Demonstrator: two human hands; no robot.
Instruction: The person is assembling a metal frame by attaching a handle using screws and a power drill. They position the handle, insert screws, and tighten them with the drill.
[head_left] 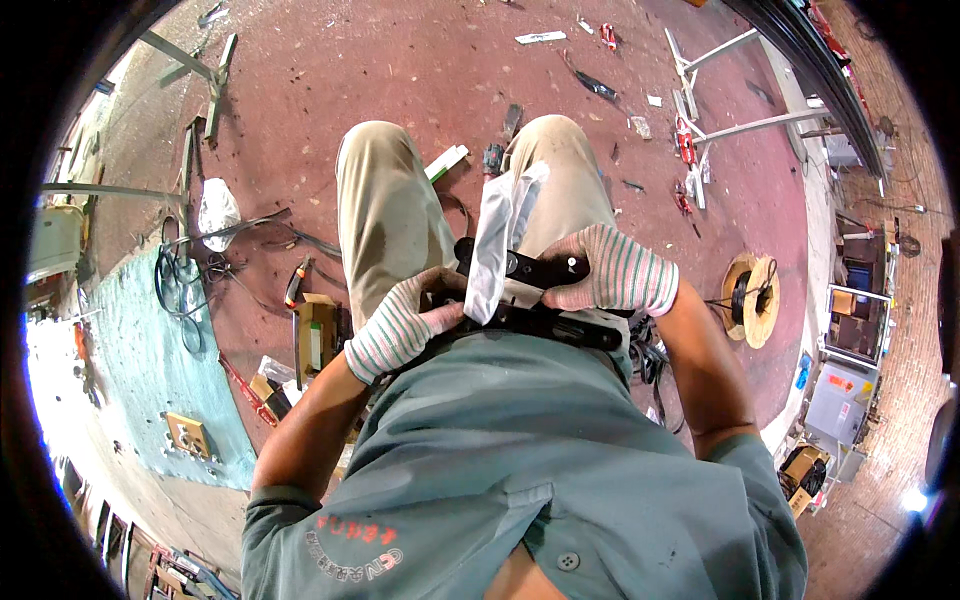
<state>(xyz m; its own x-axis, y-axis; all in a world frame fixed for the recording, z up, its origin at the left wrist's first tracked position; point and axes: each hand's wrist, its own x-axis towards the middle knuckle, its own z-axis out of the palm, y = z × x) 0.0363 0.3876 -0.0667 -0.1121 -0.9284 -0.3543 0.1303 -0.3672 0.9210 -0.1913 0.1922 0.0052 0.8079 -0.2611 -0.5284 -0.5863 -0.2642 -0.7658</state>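
Observation:
Both my hands wear striped knit work gloves and are at my lap. My right hand [612, 270] is closed on the right end of a black bar-like part [528, 268] with round holes or studs. My left hand [412, 318] is closed at the left end of the black parts, its thumb against the lower end of a whitish plastic strip [490, 245]. That strip runs up over the bar toward my right knee. Below the bar, close to my shirt, lies a second black long part [565, 328]. My left fingertips are partly hidden.
Around me on the reddish floor are a cable spool [752, 300], orange-handled pliers [296, 284], an open cardboard box [318, 335], black cables [180, 285] and a green mat [165, 370]. Metal stands [740, 125] rise ahead. A tool with a dark body [493, 160] lies between my knees.

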